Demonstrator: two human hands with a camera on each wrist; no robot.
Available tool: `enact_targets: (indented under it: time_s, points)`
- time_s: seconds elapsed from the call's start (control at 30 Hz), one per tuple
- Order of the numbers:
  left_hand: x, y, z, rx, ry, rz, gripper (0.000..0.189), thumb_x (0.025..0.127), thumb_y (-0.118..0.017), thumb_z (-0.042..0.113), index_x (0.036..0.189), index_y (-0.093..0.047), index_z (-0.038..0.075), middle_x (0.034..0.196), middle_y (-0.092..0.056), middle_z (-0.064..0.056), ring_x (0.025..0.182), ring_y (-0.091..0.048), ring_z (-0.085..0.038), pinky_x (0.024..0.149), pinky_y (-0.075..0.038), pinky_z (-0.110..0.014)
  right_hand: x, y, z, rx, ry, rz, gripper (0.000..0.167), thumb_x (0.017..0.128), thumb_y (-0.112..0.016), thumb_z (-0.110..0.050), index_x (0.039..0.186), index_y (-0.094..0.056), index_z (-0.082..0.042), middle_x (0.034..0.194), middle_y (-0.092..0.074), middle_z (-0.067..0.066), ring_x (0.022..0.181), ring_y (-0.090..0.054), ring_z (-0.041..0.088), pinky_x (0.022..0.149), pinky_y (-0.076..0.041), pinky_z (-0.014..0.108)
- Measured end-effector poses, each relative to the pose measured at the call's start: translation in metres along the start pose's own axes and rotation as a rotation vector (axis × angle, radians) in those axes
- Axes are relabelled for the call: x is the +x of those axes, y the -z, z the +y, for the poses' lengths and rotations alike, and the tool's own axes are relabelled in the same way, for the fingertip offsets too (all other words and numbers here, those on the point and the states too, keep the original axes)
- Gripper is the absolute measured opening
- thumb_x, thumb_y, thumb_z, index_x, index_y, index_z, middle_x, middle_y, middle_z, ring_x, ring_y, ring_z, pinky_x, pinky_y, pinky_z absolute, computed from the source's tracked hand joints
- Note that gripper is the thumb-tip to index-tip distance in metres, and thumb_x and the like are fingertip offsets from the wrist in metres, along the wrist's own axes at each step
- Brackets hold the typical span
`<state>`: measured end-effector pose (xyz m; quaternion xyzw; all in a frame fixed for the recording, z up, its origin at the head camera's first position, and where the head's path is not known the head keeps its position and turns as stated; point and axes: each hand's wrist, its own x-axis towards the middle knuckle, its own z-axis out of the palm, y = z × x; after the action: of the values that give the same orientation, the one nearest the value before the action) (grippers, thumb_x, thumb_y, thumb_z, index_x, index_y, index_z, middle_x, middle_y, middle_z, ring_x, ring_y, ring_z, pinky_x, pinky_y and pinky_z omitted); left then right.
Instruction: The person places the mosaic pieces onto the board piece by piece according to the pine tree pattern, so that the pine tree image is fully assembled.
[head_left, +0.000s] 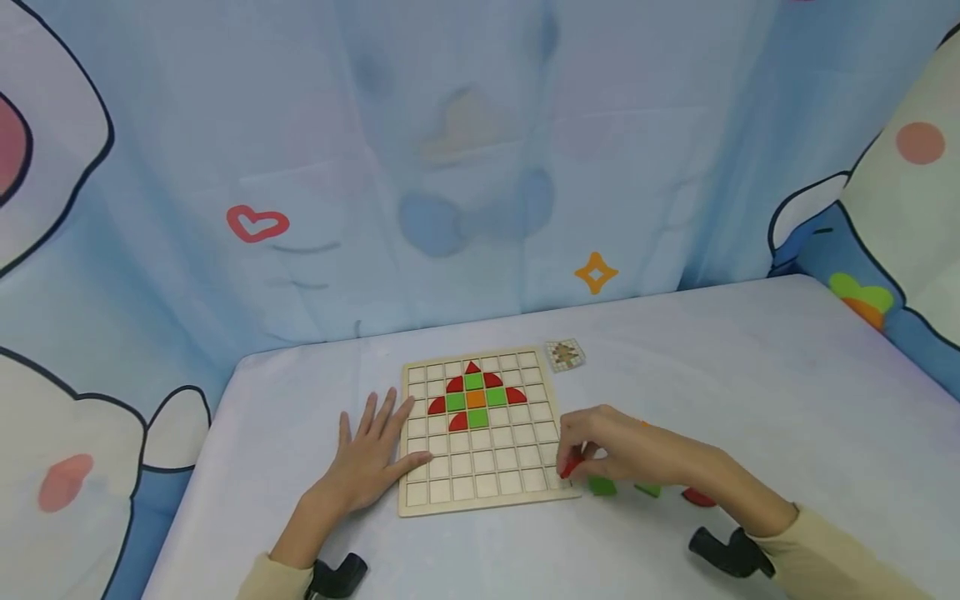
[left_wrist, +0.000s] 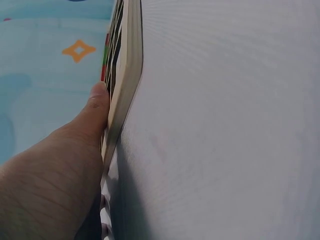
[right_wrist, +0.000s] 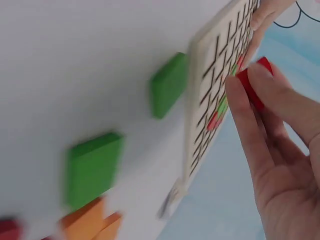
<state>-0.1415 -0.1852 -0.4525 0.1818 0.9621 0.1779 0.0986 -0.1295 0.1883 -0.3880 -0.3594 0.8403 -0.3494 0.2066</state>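
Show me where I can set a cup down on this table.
Bare: the white table right of the pattern card, left of the left hand, and in front of the wooden grid board.

Crowded: along the board's right edge, with the right hand pinching a red tile near loose green tiles and orange tiles.

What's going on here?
A person's right hand pinches a red piece near the right edge of a grid board, while the left hand rests at its left edge. Red and green pieces surround an orange square on the board. Loose green pieces lie on the table beside it, and a small patterned card lies near its far right corner.
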Motion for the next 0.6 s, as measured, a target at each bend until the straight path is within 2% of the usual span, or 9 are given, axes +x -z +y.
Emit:
enact_targets:
  time_s: [0.2,0.37,0.47,0.6]
  points:
    - [0.001,-0.002,-0.002,0.005,-0.005,0.008,0.088,0.102,-0.057,0.059,0.17,-0.018,0.017,0.175,-0.006,-0.016,0.16,0.005,-0.041,0.117,0.008,-0.076,0.043,-0.003,0.002,-0.068,0.071,0.147,0.015,0.087,-0.082,0.002,0.096,-0.08,-0.009,0.092,-0.068,-0.009,0.086,-0.065,0.004,0.077,-0.058,0.021]
    - [0.001,-0.003,-0.002,0.004,-0.002,0.016,0.088,0.102,-0.057,0.06,0.169,-0.02,0.017,0.175,-0.007,-0.016,0.16,0.003,-0.041,0.117,0.007,-0.076,0.069,-0.008,0.01,-0.092,0.054,0.275,0.011,0.087,-0.083,-0.001,0.093,-0.081,-0.01,0.091,-0.071,-0.007,0.086,-0.064,0.009,0.075,-0.057,0.024]
    - [0.001,-0.003,-0.002,0.0,-0.002,0.016,0.088,0.102,-0.056,0.061,0.169,-0.02,0.018,0.175,-0.007,-0.015,0.16,0.004,-0.041,0.117,0.008,-0.076,0.078,-0.011,0.014,-0.095,0.045,0.303,0.012,0.087,-0.083,0.001,0.093,-0.08,-0.008,0.091,-0.072,-0.004,0.087,-0.067,0.012,0.076,-0.058,0.023]
    - [0.001,-0.003,-0.002,0.009,-0.001,0.02,0.088,0.102,-0.057,0.061,0.169,-0.02,0.017,0.175,-0.008,-0.016,0.16,0.003,-0.041,0.117,0.008,-0.076,0.084,-0.013,0.015,-0.11,0.058,0.321,0.016,0.087,-0.083,0.002,0.102,-0.081,-0.003,0.093,-0.072,-0.001,0.085,-0.066,0.012,0.075,-0.057,0.023]
